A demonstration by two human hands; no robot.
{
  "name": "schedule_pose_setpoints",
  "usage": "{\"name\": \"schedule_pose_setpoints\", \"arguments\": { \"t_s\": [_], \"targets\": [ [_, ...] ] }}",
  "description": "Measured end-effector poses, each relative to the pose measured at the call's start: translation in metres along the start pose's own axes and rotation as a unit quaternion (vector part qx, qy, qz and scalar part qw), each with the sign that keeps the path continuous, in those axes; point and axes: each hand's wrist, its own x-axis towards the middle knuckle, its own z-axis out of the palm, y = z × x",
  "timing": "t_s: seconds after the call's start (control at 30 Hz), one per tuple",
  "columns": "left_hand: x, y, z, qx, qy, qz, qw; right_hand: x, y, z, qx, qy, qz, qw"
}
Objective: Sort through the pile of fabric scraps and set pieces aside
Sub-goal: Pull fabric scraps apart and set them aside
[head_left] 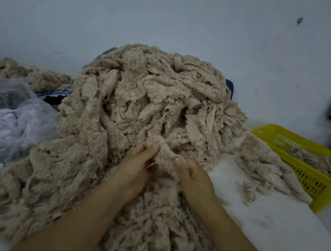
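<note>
Pinching one fuzzy beige scrap [166, 154] between them, the left hand [137, 165] and the right hand [193, 178] each have their grip clamped on it, thumbs pressed on top. The scrap sits at the near foot of the tall pile of fabric scraps [153, 102], which covers much of the white tabletop [265, 215]. A yellow basket [310, 182] at the right edge holds more beige pieces. Clear plastic bags [10, 121] lie to the left. Behind them a blue-and-white strip [54, 92] carries print too blurred to read.
</note>
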Motion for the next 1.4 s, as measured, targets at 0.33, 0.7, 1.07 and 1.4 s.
{"name": "schedule_pose_setpoints", "arguments": {
  "t_s": [0.33,0.7,1.07,1.4],
  "targets": [
    [0.002,0.001,0.000,-0.078,0.064,0.004,0.995,0.000,-0.006,-0.005,0.095,0.049,0.047,0.993],
    [-0.009,-0.003,0.004,0.333,0.030,0.193,0.922,0.003,0.001,-0.007,0.097,0.075,0.041,0.992],
    [-0.017,-0.014,0.009,0.521,-0.108,0.229,0.815,0.015,0.006,-0.013,0.456,0.077,0.248,0.851],
    [-0.015,-0.008,0.002,0.380,-0.054,0.023,0.923,0.001,-0.008,-0.008,0.349,-0.035,0.166,0.922]
  ]
}}
